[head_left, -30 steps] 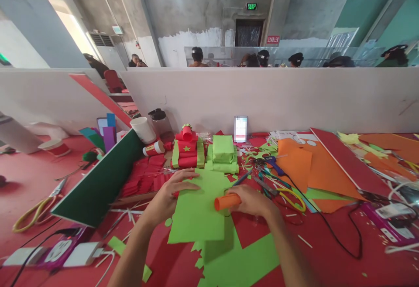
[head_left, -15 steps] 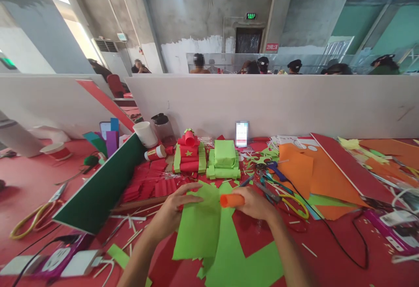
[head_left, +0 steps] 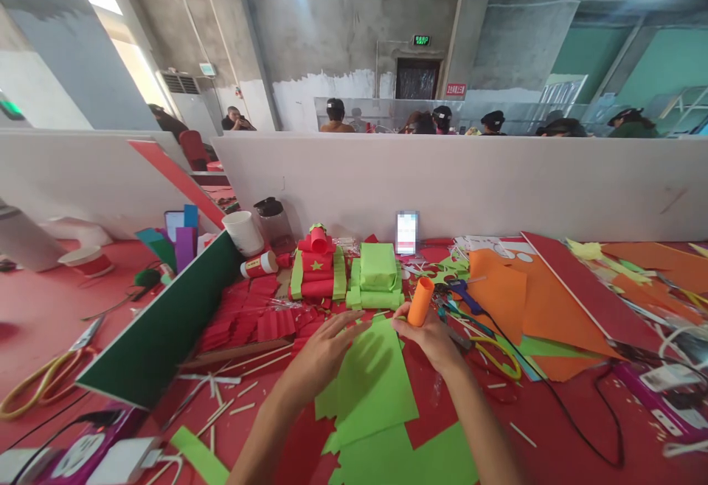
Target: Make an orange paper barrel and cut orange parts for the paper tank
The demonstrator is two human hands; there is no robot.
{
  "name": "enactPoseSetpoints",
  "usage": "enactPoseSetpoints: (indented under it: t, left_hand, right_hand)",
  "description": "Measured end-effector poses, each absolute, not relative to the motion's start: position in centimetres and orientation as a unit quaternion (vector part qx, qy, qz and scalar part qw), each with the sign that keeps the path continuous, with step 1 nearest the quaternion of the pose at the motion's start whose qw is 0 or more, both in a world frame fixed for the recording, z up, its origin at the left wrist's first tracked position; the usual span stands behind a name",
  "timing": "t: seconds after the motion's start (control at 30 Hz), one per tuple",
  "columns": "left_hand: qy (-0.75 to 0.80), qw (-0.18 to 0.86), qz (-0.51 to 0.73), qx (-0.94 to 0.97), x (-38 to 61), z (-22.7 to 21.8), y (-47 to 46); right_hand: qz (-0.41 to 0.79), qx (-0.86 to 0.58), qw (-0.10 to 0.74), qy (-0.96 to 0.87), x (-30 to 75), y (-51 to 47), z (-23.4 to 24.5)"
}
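Observation:
My right hand (head_left: 428, 334) grips an orange paper tube (head_left: 421, 304), which stands nearly upright with its open end up. My left hand (head_left: 321, 352) hovers over the left side of a green paper sheet (head_left: 376, 389), fingers stretched out and holding nothing. That sheet lies on more green paper (head_left: 409, 463). Beyond my hands sits a block-shaped model wrapped in green paper (head_left: 377, 267), with rolled tracks at its sides. Left of it is a red and green paper model (head_left: 318, 267) bearing a yellow star.
A box of red paper pieces (head_left: 257, 312) stands left, beside a green board (head_left: 166, 323). On the right lie a blue glue gun (head_left: 465, 295), yellow-handled scissors (head_left: 498, 356) and orange sheets (head_left: 498, 290). A phone (head_left: 406, 232) leans on the white partition (head_left: 470, 183). Thin sticks are scattered about.
My left hand has let go of the green sheet, which now lies flat further right. The orange tube in my right hand has turned from lying sideways to nearly upright and risen slightly.

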State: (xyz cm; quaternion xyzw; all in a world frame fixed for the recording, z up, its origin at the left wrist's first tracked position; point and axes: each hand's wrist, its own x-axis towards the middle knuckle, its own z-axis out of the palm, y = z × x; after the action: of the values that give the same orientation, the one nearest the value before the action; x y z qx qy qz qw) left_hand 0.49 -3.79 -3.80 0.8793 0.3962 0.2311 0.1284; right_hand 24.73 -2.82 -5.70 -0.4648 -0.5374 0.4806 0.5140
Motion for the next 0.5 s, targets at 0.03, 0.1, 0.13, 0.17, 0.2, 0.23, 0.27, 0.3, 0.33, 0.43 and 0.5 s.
enactPoseSetpoints:
  t: [0.03, 0.1, 0.13, 0.17, 0.2, 0.23, 0.27, 0.3, 0.33, 0.43, 0.5]
  left_hand:
    - [0.385, 0.135, 0.244, 0.880, 1.3, -3.3, -3.6]
    - [0.348, 0.153, 0.281, 0.881, 3.1, -2.5, -2.8]
    - [0.328, 0.163, 0.300, 0.881, 3.8, -2.2, -2.3]
    - [0.306, 0.179, 0.306, 0.884, 4.5, -1.9, -1.8]
    - [0.284, 0.193, 0.313, 0.886, 5.0, -1.7, -1.2]
    - [0.267, 0.207, 0.310, 0.889, 5.4, -1.4, -0.7]
    - [0.256, 0.219, 0.304, 0.891, 5.6, -1.1, -0.3]
    - [0.251, 0.231, 0.296, 0.892, 5.8, -0.8, 0.1]
    - [0.246, 0.240, 0.290, 0.893, 5.9, -0.5, 0.4]
    - [0.226, 0.267, 0.278, 0.895, 6.1, 1.1, 1.4]
    - [0.236, 0.291, 0.282, 0.883, 6.6, 2.5, 2.5]
  right_hand:
    - [0.494, -0.462, 0.517, -0.524, 24.5, -2.8, -6.0]
    - [0.532, -0.448, 0.526, -0.490, 24.1, -2.6, -6.7]
    - [0.553, -0.436, 0.529, -0.473, 23.9, -2.5, -7.0]
    - [0.573, -0.422, 0.533, -0.458, 23.8, -2.5, -7.2]
    - [0.592, -0.409, 0.536, -0.442, 23.8, -2.4, -7.3]
    - [0.608, -0.396, 0.541, -0.425, 23.8, -2.3, -7.3]
    - [0.623, -0.383, 0.546, -0.409, 23.8, -2.3, -7.3]
    - [0.636, -0.372, 0.550, -0.393, 23.9, -2.3, -7.2]
    - [0.648, -0.361, 0.552, -0.381, 23.9, -2.3, -7.0]
    - [0.677, -0.342, 0.552, -0.346, 24.1, -2.4, -6.4]
    - [0.686, -0.342, 0.565, -0.306, 24.3, -2.3, -6.0]
